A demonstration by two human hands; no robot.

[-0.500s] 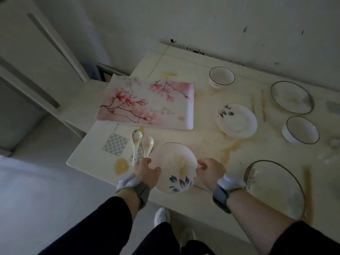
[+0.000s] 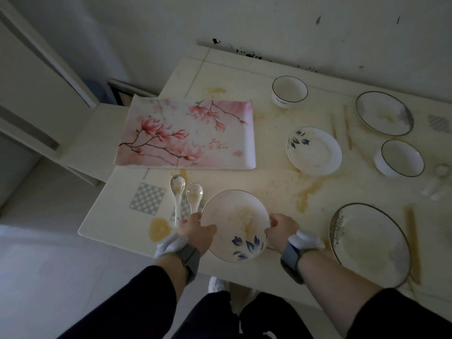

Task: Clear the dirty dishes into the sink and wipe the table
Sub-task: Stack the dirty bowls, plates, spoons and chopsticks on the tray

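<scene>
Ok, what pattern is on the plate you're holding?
Blue flowers on white plate, head view.

A dim room is seen: a scuffed off-white plaster wall (image 2: 269, 23) at the far side, a pale tiled floor (image 2: 44, 277) at the near left.

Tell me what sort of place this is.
Most likely a home dining corner after a meal. A stained table stands against a scuffed wall, set with used plates such as the blue-flowered plate held in both hands, two ceramic spoons and a pink floral tray.
</scene>
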